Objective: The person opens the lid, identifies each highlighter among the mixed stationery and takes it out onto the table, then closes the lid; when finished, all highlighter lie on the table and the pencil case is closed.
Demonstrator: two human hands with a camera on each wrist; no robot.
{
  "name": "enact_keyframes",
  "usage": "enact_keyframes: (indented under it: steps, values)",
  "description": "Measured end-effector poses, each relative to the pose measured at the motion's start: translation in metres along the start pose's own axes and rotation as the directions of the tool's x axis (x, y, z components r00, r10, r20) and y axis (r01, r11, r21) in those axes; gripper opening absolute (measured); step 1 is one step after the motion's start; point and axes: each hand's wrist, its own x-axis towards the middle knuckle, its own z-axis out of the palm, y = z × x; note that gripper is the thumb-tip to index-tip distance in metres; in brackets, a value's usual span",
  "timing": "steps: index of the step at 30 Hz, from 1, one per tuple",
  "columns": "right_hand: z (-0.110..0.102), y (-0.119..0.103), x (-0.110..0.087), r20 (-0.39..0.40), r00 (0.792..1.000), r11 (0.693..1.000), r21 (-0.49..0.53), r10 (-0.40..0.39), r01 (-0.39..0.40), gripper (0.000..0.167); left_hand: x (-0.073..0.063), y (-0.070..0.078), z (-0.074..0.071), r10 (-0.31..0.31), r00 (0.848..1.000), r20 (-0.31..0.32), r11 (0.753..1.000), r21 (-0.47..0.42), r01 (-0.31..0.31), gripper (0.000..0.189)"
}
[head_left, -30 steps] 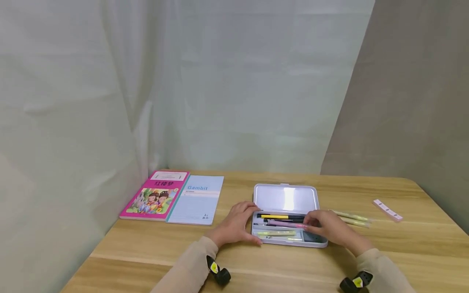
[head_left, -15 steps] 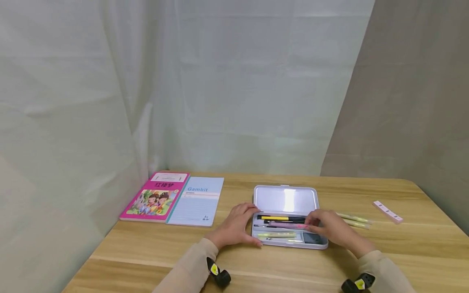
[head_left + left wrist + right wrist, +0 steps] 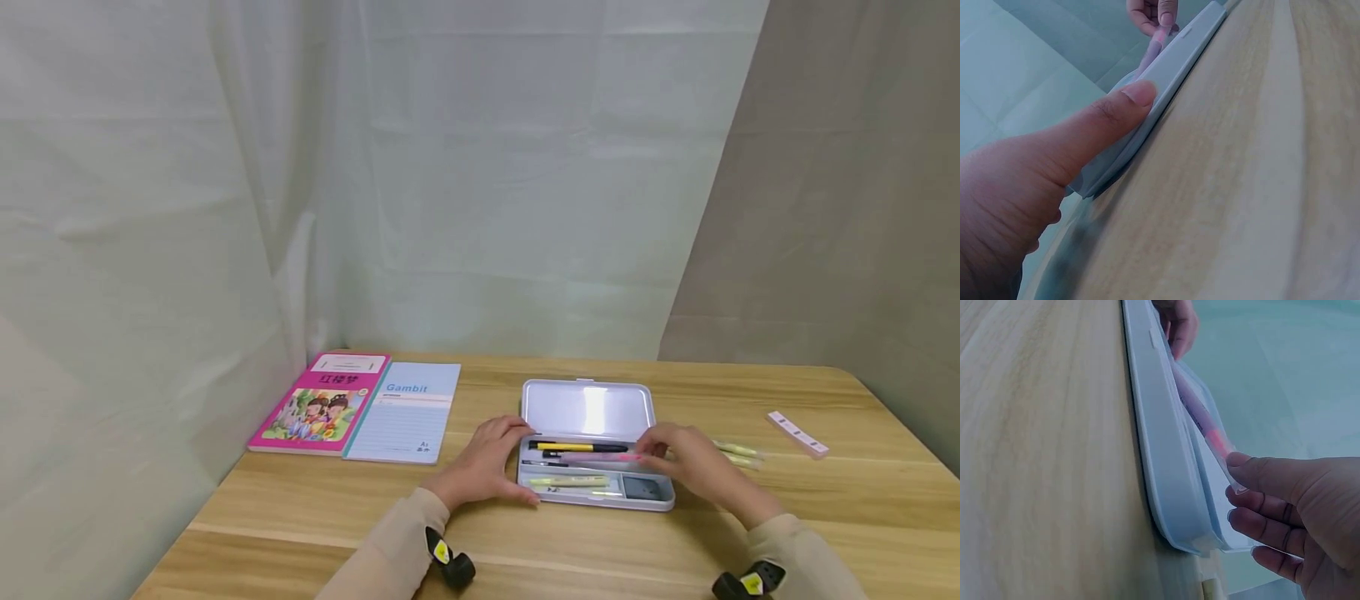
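Observation:
A white pencil case (image 3: 562, 501) lies with its lid (image 3: 555, 408) raised at the back. At its left end my left hand (image 3: 483, 467) holds it, thumb against the front wall (image 3: 1175, 69) and fingers at the far side. My right hand (image 3: 693, 462) pinches the right end of a pink-purple highlighter (image 3: 1200, 415) between thumb and forefinger, slanting over the case. Inside are a yellow-and-black pen (image 3: 577, 447), a pale yellow highlighter (image 3: 570, 481) and a dark rectangular block (image 3: 642, 487) at front right. Some slim dark pens beside the pink-purple one are partly covered.
Pale yellow pens (image 3: 738, 456) lie on the table right of the case, partly behind my right hand. Farther right is a pink strip (image 3: 797, 433) with dark marks. A pink picture book (image 3: 322, 404) and a light blue notebook (image 3: 405, 417) lie side by side at left.
My right hand has shifted a little to the right, with the pink-purple highlighter's end in its pinch. More of the dark block shows. My left hand keeps its place on the case.

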Motion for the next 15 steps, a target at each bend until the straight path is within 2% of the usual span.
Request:
enact_keyframes:
  steps: [15]
  values:
    - [-0.02, 0.0, -0.009, -0.051, 0.999, 0.999, -0.045, -0.012, 0.009, 0.005, -0.002, 0.001, -0.002, 0.004, 1.0, -0.006, 1.0, -0.016, -0.004, 0.095]
